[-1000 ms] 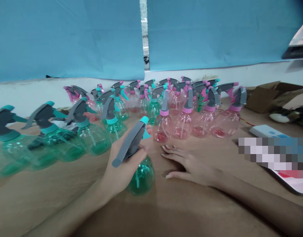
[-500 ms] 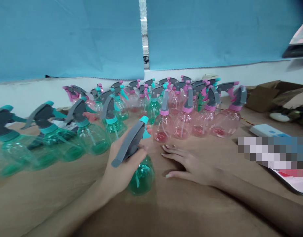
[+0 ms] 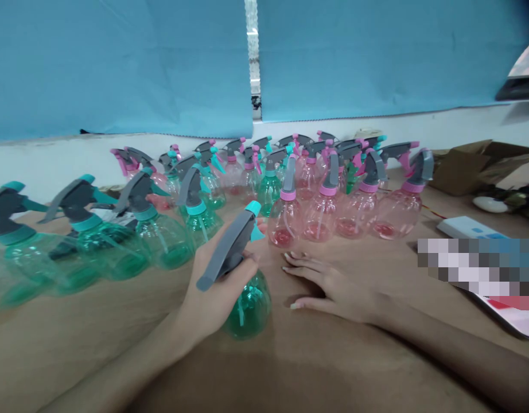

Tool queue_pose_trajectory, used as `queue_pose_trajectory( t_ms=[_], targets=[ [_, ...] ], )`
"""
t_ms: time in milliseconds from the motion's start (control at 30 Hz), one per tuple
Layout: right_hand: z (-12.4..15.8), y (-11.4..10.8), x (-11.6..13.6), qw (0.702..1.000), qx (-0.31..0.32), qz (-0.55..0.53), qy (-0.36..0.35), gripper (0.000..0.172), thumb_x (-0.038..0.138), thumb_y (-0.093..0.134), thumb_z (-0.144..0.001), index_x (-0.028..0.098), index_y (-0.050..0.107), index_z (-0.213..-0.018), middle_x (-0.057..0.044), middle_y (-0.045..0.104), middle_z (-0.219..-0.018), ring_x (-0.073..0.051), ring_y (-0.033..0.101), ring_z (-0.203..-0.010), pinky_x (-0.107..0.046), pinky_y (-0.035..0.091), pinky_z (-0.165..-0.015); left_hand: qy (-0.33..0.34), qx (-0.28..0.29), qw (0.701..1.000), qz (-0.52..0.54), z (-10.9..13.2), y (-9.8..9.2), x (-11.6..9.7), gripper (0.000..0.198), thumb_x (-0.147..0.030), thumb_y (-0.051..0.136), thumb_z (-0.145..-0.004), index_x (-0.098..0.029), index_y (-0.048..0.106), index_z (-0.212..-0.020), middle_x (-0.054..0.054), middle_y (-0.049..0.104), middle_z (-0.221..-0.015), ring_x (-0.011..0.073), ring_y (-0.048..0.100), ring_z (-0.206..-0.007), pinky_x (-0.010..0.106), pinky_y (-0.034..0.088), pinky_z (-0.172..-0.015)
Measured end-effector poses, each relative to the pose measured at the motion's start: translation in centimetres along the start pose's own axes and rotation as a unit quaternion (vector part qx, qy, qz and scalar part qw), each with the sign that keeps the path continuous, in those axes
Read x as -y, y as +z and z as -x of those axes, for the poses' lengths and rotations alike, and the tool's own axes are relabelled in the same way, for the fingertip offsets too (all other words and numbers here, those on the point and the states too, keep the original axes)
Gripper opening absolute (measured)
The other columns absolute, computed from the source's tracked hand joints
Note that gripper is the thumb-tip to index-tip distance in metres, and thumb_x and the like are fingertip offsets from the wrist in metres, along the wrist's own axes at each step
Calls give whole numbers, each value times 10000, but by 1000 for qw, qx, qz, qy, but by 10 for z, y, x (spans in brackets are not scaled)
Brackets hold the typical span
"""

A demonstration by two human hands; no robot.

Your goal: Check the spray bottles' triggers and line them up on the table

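Observation:
My left hand (image 3: 219, 287) is wrapped round the neck of a green spray bottle (image 3: 249, 310) with a grey trigger head and turquoise nozzle. The bottle stands on the brown table, and the fingers on its far side are mostly hidden. My right hand (image 3: 329, 284) lies flat on the table with fingers spread, holding nothing. Just beyond its fingertips is a pink spray bottle (image 3: 285, 221), the nearest in a row of pink ones. To the left of my left hand, a row of green spray bottles (image 3: 163, 241) slants toward the left edge.
More pink and green spray bottles (image 3: 269, 186) crowd the back of the table. At right are a cardboard box (image 3: 466, 169), a white box (image 3: 466, 226), a white oval object (image 3: 490, 204) and a partly pixelated flat item (image 3: 512, 315). Behind hangs a blue cloth (image 3: 376, 57).

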State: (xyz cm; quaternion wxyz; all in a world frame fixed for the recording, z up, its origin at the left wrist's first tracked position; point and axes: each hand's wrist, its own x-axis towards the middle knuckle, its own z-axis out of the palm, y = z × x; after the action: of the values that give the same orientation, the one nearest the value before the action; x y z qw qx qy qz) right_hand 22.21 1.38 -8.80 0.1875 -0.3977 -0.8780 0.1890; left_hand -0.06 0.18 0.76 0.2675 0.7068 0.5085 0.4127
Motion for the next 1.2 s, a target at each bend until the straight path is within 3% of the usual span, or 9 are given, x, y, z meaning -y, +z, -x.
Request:
queue_pose_trajectory(
  t_ms=[500,633,933,1067,1200],
  targets=[
    [0,1,-1,1000,3,7,2,679,606,500,-833,202,418,-1373,-61,360,-1462,-252,291,-1358,-453,262,-1114,32,-6,999,2,0,0,7,44,-237,509,-763,-247,512,-806,-46,509,-640,137,484,-579,266,384,-530],
    [0,1,-2,1000,8,8,0,686,608,499,-832,191,421,-1372,-65,358,-1462,-252,292,-1357,-452,253,-1118,33,19,999,33,-1,-1,9,117,-209,509,-768,-255,526,-875,-56,506,-644,129,486,-588,259,371,-539],
    [0,3,-3,1000,4,9,-1,677,605,497,-836,204,414,-1375,-60,354,-1465,-245,288,-1359,-450,259,-1115,41,46,996,65,-3,-3,9,57,-179,503,-750,-227,473,-746,-56,435,-604,122,447,-557,270,332,-530],
    [0,3,-3,1000,0,3,1,670,599,512,-831,219,416,-1374,-56,357,-1463,-242,302,-1354,-451,264,-1113,41,67,994,74,-2,-4,8,87,-170,481,-764,-239,513,-805,-51,452,-636,121,445,-556,270,323,-524],
    [0,2,-2,1000,0,3,2,674,603,506,-831,199,430,-1365,-62,370,-1456,-245,302,-1354,-446,258,-1116,41,57,994,79,-2,-3,7,52,-193,502,-776,-244,491,-785,-57,415,-634,115,427,-545,267,324,-521]
  ],
)
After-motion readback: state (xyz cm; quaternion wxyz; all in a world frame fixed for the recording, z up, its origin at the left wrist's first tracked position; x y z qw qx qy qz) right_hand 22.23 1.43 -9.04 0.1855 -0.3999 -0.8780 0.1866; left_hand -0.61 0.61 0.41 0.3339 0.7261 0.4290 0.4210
